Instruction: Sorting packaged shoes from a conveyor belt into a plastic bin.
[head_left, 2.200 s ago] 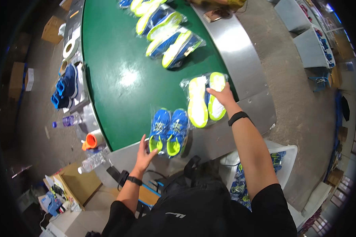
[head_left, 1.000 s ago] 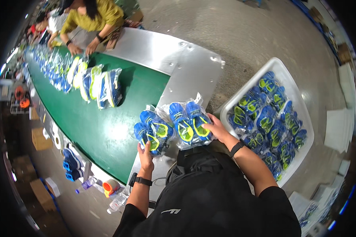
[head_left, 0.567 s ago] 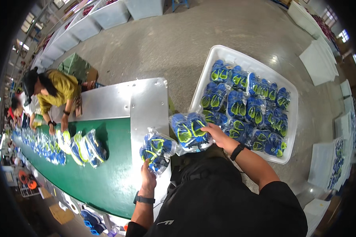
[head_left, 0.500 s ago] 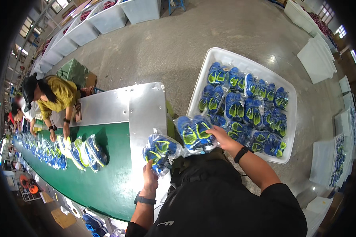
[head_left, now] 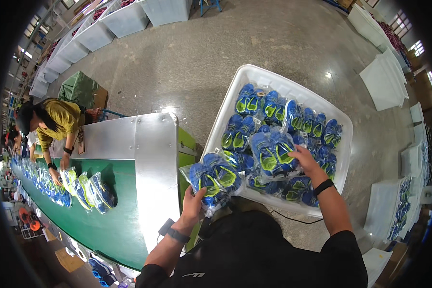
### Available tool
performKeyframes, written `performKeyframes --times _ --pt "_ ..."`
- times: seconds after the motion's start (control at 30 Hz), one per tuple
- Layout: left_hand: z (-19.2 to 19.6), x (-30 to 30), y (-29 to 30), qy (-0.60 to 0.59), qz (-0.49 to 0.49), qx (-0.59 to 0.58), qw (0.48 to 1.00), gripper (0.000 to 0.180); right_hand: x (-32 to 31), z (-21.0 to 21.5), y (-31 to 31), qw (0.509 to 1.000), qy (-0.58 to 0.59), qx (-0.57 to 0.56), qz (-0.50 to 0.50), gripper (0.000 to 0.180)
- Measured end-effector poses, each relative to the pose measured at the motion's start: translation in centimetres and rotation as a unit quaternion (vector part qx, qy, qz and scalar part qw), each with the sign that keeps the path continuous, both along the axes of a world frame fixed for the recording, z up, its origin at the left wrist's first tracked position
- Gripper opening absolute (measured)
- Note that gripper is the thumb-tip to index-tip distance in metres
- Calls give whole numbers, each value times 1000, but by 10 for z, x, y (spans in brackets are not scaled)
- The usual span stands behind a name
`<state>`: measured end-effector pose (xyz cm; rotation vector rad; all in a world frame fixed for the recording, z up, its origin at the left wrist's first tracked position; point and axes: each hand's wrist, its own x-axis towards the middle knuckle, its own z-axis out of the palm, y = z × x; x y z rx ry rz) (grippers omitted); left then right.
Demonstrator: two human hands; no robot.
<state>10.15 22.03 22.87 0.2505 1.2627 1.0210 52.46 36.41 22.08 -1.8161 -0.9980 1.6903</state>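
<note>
My right hand [head_left: 305, 161] grips one side of a clear-bagged pair of blue sneakers [head_left: 273, 152] with lime-green linings, held over the white bin [head_left: 343, 144]. In my left hand [head_left: 193, 204] is another bagged pair of blue sneakers [head_left: 213, 177], between the bin's near left edge and the end of the green conveyor belt [head_left: 134, 225]. Inside the bin lie several rows of the same bagged sneakers [head_left: 300, 117], partly hidden by the pair in my right hand.
On the belt stand several bagged shoes [head_left: 101, 194]. A co-worker in a mustard shirt [head_left: 62, 120] leans over its far left part, hands at the shoes. White bins [head_left: 125, 19] line the back, and more bins [head_left: 384, 79] stand at the right. A black cable [head_left: 297, 221] crosses the floor.
Both hands have moved right with their bagged sneakers, away from the belt's metal end. The right hand's pair is now over the bin. The view has shifted slightly.
</note>
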Motion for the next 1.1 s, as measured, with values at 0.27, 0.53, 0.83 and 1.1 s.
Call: performKeyframes --times 0.27,0.53,0.83,1.1 --pt "-11 75 65 50 2 -60 997 45 50 25 130 988 10 67 138 54" --pt "-16 145 160 143 -79 41 986 86 55 31 303 963 -62 194 177 62" --pt "-59 86 83 134 -107 -100 980 56 6 -161 226 953 -168 236 93 42" --pt "-60 3 -41 142 -42 -267 952 44 -54 -208 148 934 -191 257 155 46"
